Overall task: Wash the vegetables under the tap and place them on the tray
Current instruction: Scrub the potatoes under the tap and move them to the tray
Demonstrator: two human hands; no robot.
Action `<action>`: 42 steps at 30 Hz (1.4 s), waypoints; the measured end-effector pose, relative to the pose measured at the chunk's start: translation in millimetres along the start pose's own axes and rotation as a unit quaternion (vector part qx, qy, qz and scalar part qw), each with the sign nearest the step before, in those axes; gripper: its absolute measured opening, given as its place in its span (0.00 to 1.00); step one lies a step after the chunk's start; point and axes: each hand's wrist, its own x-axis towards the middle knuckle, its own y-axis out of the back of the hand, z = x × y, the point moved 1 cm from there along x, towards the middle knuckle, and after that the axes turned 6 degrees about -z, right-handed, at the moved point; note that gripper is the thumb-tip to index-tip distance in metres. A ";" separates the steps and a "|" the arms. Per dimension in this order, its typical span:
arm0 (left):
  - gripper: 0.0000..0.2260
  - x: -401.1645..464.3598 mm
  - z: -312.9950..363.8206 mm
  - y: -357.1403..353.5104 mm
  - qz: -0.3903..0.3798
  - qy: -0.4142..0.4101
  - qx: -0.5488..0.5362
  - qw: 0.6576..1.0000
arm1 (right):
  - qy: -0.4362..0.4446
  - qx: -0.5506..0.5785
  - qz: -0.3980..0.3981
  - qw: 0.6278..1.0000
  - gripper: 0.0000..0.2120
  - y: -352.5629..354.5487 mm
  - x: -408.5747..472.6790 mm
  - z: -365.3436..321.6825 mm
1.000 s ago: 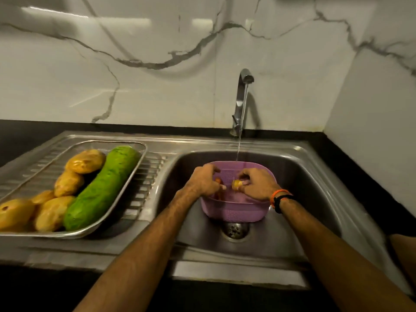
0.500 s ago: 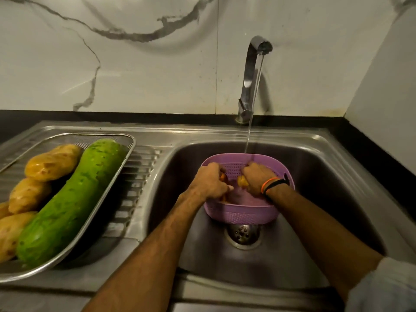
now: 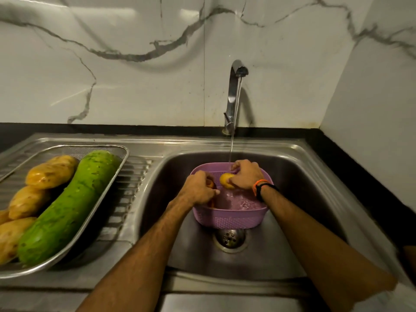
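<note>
Both hands over the basket [image 3: 234, 218] in the sink [image 3: 315, 199]. Right hand [image 3: 244, 175] grips a potato [image 3: 225, 180] by the stream; left hand [image 3: 198, 189] curls round an orange vegetable [image 3: 211, 184]. Washed produce on tray [image 3: 67, 244].

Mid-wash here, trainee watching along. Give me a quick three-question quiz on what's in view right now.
1. True or false: water is running from the tap.
2. What does the right hand hold? A) the green gourd B) a small yellow vegetable C) the tray's rim
3. Fill in: the purple basket sits in the ____, just behind the drain.

Key:
1. True.
2. B: the yellow vegetable; the green gourd lies on the tray with the potatoes.
3. Sink.
</note>
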 end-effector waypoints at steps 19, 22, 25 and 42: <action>0.11 21.9 55.2 -26.5 0.034 -0.014 -0.613 0.789 | 0.051 0.329 0.096 0.938 0.21 -11.1 -38.5 -40.2; 0.12 21.6 54.9 -24.6 0.025 -0.009 -0.632 0.775 | 0.047 0.341 0.095 0.934 0.23 -7.3 -27.7 -43.0; 0.13 22.4 55.5 -27.6 0.024 0.001 -0.633 0.774 | 0.045 0.346 0.105 0.931 0.22 -4.9 -20.7 -42.1; 0.14 25.3 52.4 -33.8 -0.006 0.007 -0.628 0.778 | 0.051 0.338 0.121 0.932 0.24 -5.3 -20.2 -40.5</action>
